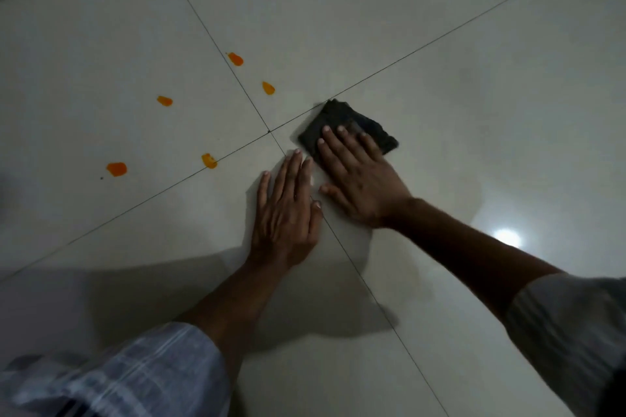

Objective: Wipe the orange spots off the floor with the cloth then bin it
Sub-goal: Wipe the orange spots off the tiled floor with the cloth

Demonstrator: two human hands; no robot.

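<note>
My right hand [359, 176] lies flat, fingers spread, pressing on the near part of the dark cloth [349, 127], which sits on the pale tiled floor [440, 78] just right of where the grout lines cross. My left hand [288, 210] rests open, palm down, on the tile beside it, holding nothing. Five orange spots [268, 88] lie unwiped to the left of the cloth.
</note>
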